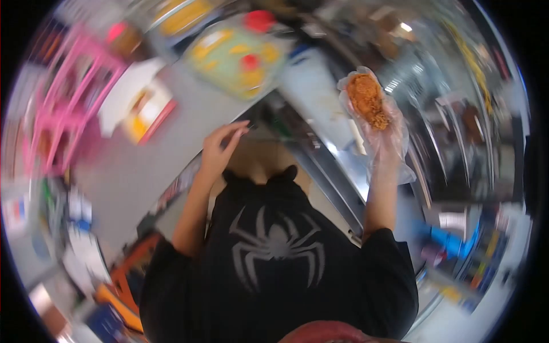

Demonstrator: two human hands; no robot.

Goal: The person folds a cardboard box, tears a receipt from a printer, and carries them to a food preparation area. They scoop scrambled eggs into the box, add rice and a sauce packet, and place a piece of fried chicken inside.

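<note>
My right hand point(388, 140), in a loose clear plastic glove, grips a piece of fried chicken point(365, 96) with a brown, crumbly crust. It is over the metal counter on the right, beside the glass-like case. My left hand point(219, 147) is bare and stretched forward by the edge of the grey counter point(114, 188). Its fingers are extended with a small gap between them, and I see nothing held there. On that counter, left of this hand, an open white paper box point(128, 103) with a red edge contains something yellow and brown, blurred.
A pale green tray point(229, 71) with yellow pieces and red items stands at the far side of the left counter. Beyond the box is a pink rack point(74, 91). Clear panels and metal parts point(452, 126) fill the right. A floor gap separates the two counters.
</note>
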